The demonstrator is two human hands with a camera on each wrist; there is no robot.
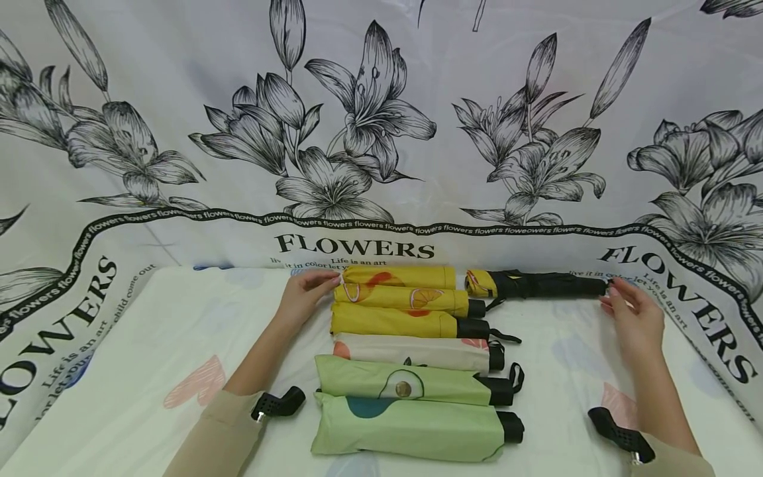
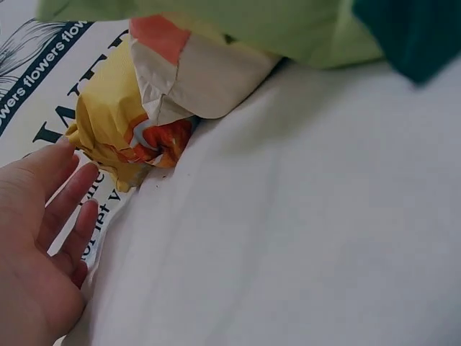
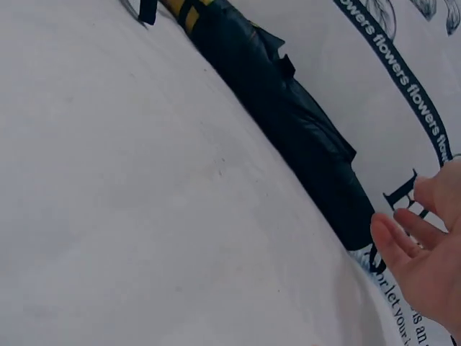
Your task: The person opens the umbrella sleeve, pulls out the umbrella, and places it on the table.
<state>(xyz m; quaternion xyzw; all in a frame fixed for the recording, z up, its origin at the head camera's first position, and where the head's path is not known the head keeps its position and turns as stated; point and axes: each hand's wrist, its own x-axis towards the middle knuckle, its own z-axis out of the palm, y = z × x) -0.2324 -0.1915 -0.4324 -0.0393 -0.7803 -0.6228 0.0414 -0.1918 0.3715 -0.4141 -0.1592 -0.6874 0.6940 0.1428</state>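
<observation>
Ten o'clock from the row (image 1: 417,361), the left hand (image 1: 306,295), loose, touches the farthest yellow cover (image 1: 411,276); at two, the loose right hand (image 1: 638,318) could accidentally roll the black umbrella (image 1: 551,285).

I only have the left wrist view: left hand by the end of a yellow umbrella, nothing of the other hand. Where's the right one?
Observer: The right hand is at the right-hand end of a black folded umbrella.

Operator: Understood. I can't see the whole row from here. How many lie in it, leaving out the black one?

Observer: Six in the head view: three yellow umbrellas, one cream umbrella and two light green umbrellas.

Operator: And any print that tells the green ones apart?

Observer: Yes, the upper green one carries an avocado print.
</observation>
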